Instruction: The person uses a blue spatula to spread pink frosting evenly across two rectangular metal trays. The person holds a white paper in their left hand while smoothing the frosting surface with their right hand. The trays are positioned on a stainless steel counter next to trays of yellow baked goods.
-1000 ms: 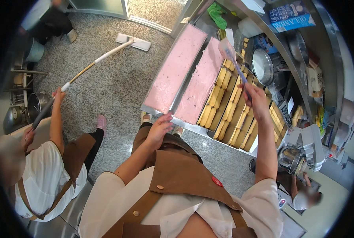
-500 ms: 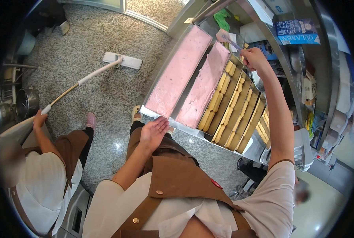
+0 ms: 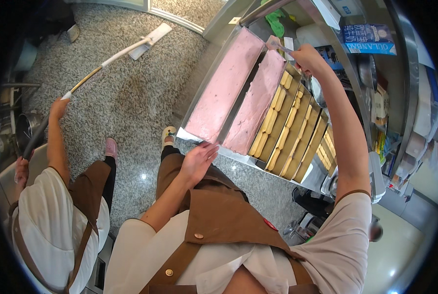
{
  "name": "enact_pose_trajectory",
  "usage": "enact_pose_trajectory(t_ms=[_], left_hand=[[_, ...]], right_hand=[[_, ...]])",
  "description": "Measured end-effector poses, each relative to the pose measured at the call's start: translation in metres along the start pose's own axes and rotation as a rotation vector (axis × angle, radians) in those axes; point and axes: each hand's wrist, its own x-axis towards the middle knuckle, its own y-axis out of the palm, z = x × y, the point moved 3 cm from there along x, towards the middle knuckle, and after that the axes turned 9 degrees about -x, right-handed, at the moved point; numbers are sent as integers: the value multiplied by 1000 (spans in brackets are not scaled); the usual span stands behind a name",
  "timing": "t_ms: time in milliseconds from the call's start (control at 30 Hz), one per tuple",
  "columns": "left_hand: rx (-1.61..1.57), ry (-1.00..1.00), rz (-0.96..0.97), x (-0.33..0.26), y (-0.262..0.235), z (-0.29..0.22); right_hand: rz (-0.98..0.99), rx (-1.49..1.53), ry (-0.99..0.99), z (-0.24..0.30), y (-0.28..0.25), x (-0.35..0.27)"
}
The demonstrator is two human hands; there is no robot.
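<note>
My right hand (image 3: pixel 308 58) is wrapped round the handle of a spatula (image 3: pixel 283 47). Its blade, smeared with pink cream, sits at the far end of the second long pan. That pan's pink filling (image 3: pixel 256 100) has an uneven edge along its left side. To its left, a wider pan holds a smoother pink layer (image 3: pixel 224 88). My left hand (image 3: pixel 198 162), palm up with fingers stretched out, is at the near ends of these two pans. Further right, narrow tins hold rows of ladyfingers (image 3: pixel 268 122), with the cream-free metal of their walls showing between the rows.
At left, a co-worker (image 3: pixel 57 210) grips a long-handled mop (image 3: pixel 150 41) whose flat head lies on the speckled floor. Shelves with a blue-and-white package (image 3: pixel 368 39) rise to the right. A green cloth (image 3: pixel 275 22) lies behind the pans.
My right hand and the spatula have shifted slightly up and left, the blade now nearer the second pan's far end. The co-worker's mop head has slid farther away and turned.
</note>
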Motion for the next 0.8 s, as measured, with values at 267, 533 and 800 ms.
enact_pose_trajectory(t_ms=[267, 533, 800], left_hand=[[-3, -19, 30, -3, 7, -3], [16, -56, 63, -4, 13, -4], [29, -80, 39, 0, 10, -5]], right_hand=[[171, -44, 40, 20, -3, -21], [323, -29, 102, 21, -2, -50], [418, -28, 14, 7, 7, -106]])
